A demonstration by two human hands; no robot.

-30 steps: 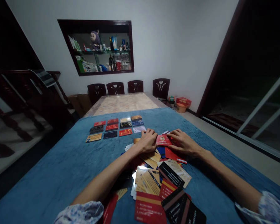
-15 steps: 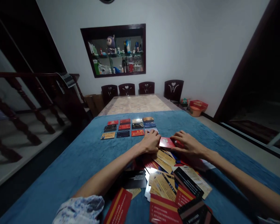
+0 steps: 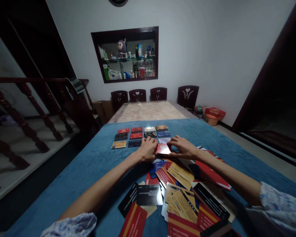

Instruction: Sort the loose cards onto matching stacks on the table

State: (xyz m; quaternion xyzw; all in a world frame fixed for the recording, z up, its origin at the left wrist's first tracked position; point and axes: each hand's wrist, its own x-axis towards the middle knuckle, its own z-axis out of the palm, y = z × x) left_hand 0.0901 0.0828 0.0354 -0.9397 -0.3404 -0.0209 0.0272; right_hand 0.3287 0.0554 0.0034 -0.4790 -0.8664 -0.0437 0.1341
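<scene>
Between my two hands is a small stack of red cards (image 3: 163, 149), its top face shining under the light. My left hand (image 3: 147, 150) closes on the stack's left side, partly covering a red-orange card in the front row. From the right, my right hand (image 3: 184, 147) grips the opposite side with thumb and fingers. Beyond them lie neat rows of card stacks, among them a gold one (image 3: 118, 144), a dark blue one (image 3: 135, 143) and a white one (image 3: 164, 140). Closer to me spreads a loose pile of cards (image 3: 182, 200) in gold, red, black and blue.
A blue cloth (image 3: 88, 171) covers the near part of the table, with bare marble-look tabletop (image 3: 148, 111) past it. Several dark chairs (image 3: 188, 96) stand at the far end. A wooden railing (image 3: 39, 128) runs along the left.
Both hands have shifted left with the red card stack, uncovering more of the loose pile. The camera view has turned slightly left.
</scene>
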